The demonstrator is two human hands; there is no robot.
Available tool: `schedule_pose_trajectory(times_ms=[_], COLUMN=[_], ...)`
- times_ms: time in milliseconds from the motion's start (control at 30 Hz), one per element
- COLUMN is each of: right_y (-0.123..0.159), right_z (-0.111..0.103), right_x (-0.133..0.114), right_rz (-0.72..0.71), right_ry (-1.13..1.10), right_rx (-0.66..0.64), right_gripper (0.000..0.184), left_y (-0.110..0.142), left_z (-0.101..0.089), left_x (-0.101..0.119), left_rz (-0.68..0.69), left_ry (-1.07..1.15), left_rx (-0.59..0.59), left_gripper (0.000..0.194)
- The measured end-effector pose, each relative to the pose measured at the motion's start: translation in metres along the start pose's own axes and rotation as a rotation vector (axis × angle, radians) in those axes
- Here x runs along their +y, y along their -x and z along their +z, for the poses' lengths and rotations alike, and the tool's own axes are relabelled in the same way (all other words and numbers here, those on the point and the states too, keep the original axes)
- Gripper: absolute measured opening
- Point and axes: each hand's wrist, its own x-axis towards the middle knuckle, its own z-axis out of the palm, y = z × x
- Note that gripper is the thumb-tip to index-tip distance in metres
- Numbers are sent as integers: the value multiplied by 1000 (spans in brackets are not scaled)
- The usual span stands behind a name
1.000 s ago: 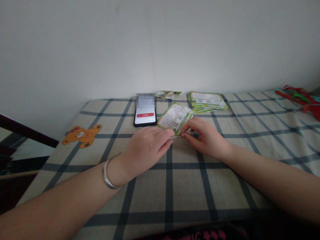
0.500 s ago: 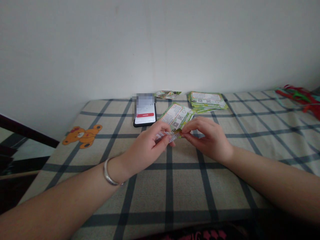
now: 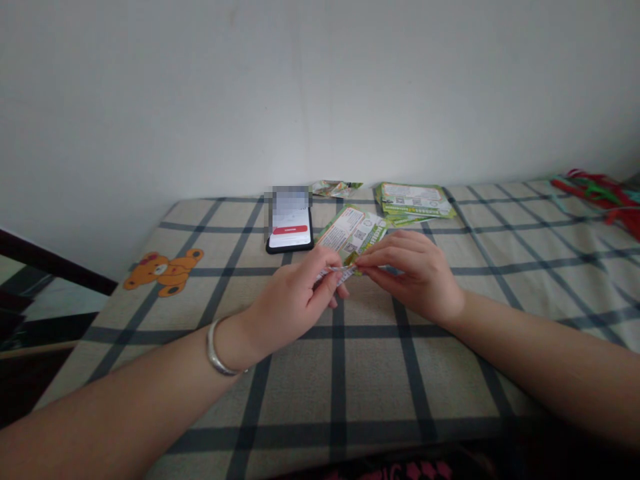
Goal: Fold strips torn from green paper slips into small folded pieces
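Both my hands meet over the middle of the table, pinching a folded piece of printed paper between them. My left hand, with a silver bracelet at the wrist, is closed on the paper's left part. The fingertips of my right hand press together on its right end. Most of the paper is hidden by the fingers. Just behind it a green and white printed leaflet lies flat and slanted on the cloth.
A phone with a lit screen lies left of the leaflet. Near the wall are a folded paper piece and a stack of leaflets. An orange bear picture is on the checked tablecloth. Red and green items lie far right.
My right fingertips have shifted slightly left, closer to my left hand. The held paper now looks narrower and more edge-on. The other things have stayed where they were.
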Motion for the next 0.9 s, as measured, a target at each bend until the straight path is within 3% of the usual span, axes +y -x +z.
schedule_pose_trajectory(times_ms=[200,433,667,900], right_y=[1,0,1,3], right_z=[1,3,3,3], right_x=[1,1,0,-2], right_rz=[10,1,-20,-56], right_ry=[-72,-11,17,86], right_rx=[-15,28,3,-3], right_gripper=[5,3,1,6], left_y=[-2,-1,-2,-1], left_z=[-3,-2,-2,0], left_x=[-1,1,5,4], left_rz=[275,393,416,273], left_ry=[-387,-632,-745,-687], left_rx=[73,116,103,109], left_gripper=[8,5,17,16])
